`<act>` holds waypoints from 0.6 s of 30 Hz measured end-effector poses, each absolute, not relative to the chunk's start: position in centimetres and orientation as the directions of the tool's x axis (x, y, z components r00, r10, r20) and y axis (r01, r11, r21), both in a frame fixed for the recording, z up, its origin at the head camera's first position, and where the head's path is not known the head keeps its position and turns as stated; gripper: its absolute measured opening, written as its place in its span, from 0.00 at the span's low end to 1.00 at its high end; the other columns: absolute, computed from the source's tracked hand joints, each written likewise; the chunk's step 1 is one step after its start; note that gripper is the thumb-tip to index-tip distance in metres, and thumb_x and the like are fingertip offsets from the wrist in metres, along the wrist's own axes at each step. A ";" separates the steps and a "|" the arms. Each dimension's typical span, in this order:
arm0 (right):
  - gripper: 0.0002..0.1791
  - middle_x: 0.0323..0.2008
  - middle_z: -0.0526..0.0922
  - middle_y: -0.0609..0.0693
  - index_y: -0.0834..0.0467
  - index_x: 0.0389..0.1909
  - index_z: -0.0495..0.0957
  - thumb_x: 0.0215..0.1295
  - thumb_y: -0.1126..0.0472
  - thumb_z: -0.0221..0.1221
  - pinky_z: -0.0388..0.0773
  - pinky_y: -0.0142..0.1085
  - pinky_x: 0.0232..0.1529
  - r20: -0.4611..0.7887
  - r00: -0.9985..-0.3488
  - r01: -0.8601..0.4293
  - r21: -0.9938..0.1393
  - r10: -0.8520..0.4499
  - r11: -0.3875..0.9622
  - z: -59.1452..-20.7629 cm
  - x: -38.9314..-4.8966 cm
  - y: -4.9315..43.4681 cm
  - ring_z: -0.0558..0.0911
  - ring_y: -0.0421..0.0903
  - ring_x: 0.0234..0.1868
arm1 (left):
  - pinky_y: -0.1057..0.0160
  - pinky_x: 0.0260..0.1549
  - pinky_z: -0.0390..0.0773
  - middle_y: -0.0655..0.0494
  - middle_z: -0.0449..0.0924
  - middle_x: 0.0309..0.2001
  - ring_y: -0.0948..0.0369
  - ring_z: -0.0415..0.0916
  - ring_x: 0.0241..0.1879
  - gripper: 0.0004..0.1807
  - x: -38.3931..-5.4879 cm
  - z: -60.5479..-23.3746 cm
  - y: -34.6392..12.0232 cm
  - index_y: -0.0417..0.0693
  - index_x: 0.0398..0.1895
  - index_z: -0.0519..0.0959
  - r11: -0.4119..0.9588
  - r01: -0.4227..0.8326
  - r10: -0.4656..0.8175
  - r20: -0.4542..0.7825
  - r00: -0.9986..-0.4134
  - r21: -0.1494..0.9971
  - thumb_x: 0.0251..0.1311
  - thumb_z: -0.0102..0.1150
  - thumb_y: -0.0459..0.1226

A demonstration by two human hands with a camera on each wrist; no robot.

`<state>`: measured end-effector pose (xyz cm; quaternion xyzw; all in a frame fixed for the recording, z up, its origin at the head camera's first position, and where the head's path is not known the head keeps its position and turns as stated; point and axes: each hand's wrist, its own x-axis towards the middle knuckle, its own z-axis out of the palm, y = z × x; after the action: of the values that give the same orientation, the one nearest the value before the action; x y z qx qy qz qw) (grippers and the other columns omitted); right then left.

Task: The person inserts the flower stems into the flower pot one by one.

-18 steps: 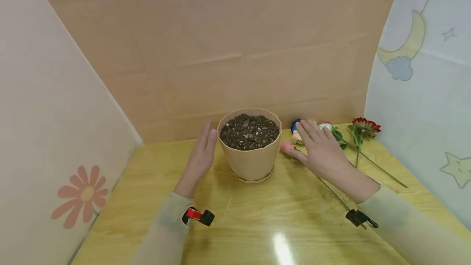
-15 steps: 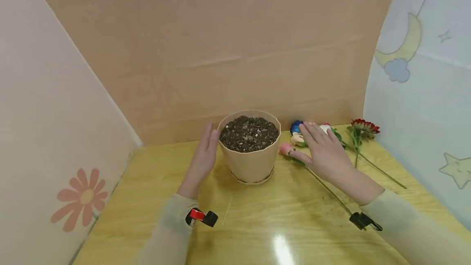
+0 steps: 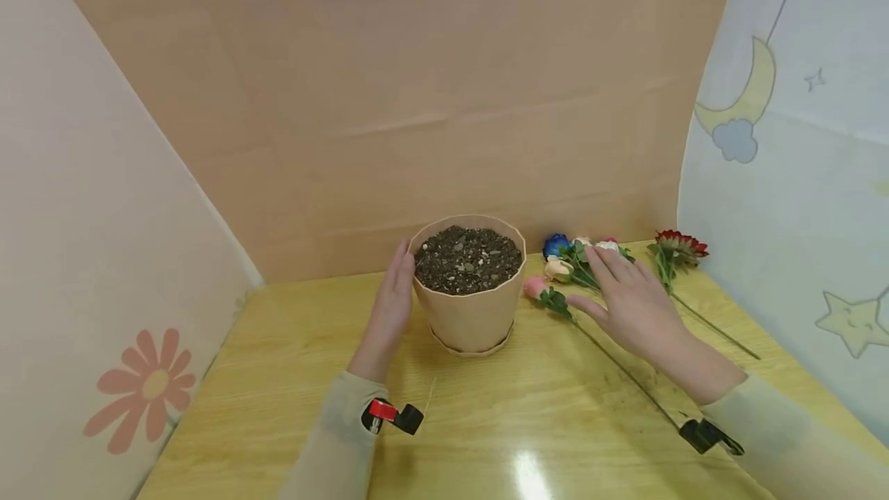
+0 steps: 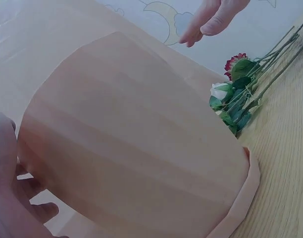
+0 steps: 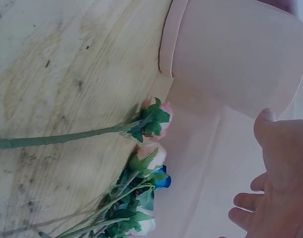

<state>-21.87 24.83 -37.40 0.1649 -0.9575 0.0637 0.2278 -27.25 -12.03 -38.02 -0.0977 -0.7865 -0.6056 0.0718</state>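
Observation:
A beige flowerpot (image 3: 474, 319) filled with dark soil (image 3: 469, 259) stands upright on a matching saucer (image 3: 479, 349). Against its left side, close to the rim, rests my left hand (image 3: 387, 313), fingers extended. In the left wrist view, fingertips (image 4: 36, 186) of this hand show at the pot's edge. My right hand (image 3: 635, 305) hovers with spread fingers to the right of the pot, over several artificial flowers. Nearest the pot among these lies a pink rose (image 3: 535, 288), its long stem running toward the right wrist. Nothing is held by either hand.
Behind the pink rose are a blue rose (image 3: 556, 245), a cream rose (image 3: 558, 269) and a white rose (image 5: 144, 224). A dark red flower (image 3: 682, 247) lies farther right. Brown backing (image 3: 417, 99) rises behind the wooden table (image 3: 305, 330), with pale printed panels on both sides.
My right hand has drawn away from the pot toward the right, uncovering more of the roses. The left hand has come up against the pot's side. The head view has shifted slightly.

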 end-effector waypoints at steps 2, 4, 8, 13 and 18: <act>0.51 0.70 0.64 0.68 0.63 0.79 0.51 0.69 0.37 0.59 0.56 0.65 0.67 0.470 -0.833 -0.352 -0.046 -0.291 0.935 -37.6 -21.8 25.0 0.65 0.68 0.68 | 0.47 0.74 0.44 0.70 0.48 0.79 0.61 0.42 0.77 0.30 -27.3 -38.2 -12.0 0.75 0.80 0.50 0.234 0.233 0.066 0.224 -0.972 0.944 0.78 0.32 0.60; 0.50 0.69 0.66 0.69 0.63 0.79 0.52 0.68 0.38 0.60 0.58 0.65 0.65 0.472 -0.834 -0.351 -0.054 -0.287 0.935 -37.7 -21.8 25.1 0.67 0.69 0.67 | 0.47 0.74 0.44 0.71 0.48 0.78 0.61 0.42 0.77 0.29 -27.5 -38.5 -12.0 0.77 0.79 0.50 0.222 0.231 0.064 0.222 -0.973 0.947 0.78 0.32 0.60; 0.51 0.68 0.66 0.71 0.62 0.80 0.50 0.69 0.37 0.59 0.59 0.67 0.64 0.445 -0.855 -0.332 -0.073 -0.267 0.941 -38.1 -21.8 25.4 0.67 0.72 0.65 | 0.47 0.74 0.44 0.72 0.47 0.78 0.62 0.42 0.77 0.28 -27.8 -39.0 -12.1 0.81 0.78 0.50 0.186 0.231 0.080 0.219 -0.972 0.955 0.78 0.32 0.61; 0.51 0.67 0.67 0.72 0.60 0.80 0.49 0.69 0.37 0.59 0.64 0.67 0.60 0.434 -0.866 -0.315 -0.085 -0.250 0.945 -38.6 -21.9 25.6 0.69 0.72 0.63 | 0.45 0.74 0.42 0.76 0.46 0.77 0.65 0.40 0.77 0.27 -28.1 -39.4 -12.0 0.86 0.77 0.49 0.151 0.229 0.099 0.216 -0.971 0.962 0.77 0.31 0.61; 0.51 0.64 0.70 0.71 0.58 0.81 0.46 0.70 0.34 0.56 0.69 0.67 0.55 0.419 -0.877 -0.302 -0.097 -0.236 0.948 -39.3 -22.3 25.9 0.72 0.70 0.60 | 0.46 0.74 0.42 0.74 0.46 0.78 0.64 0.40 0.77 0.29 -28.5 -39.7 -11.8 0.81 0.78 0.50 0.136 0.236 0.083 0.227 -0.970 0.962 0.77 0.31 0.63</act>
<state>-22.34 25.88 -39.30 0.1393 -0.9654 0.0797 0.2053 -28.54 -11.77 -39.66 -0.1063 -0.7512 -0.6488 0.0590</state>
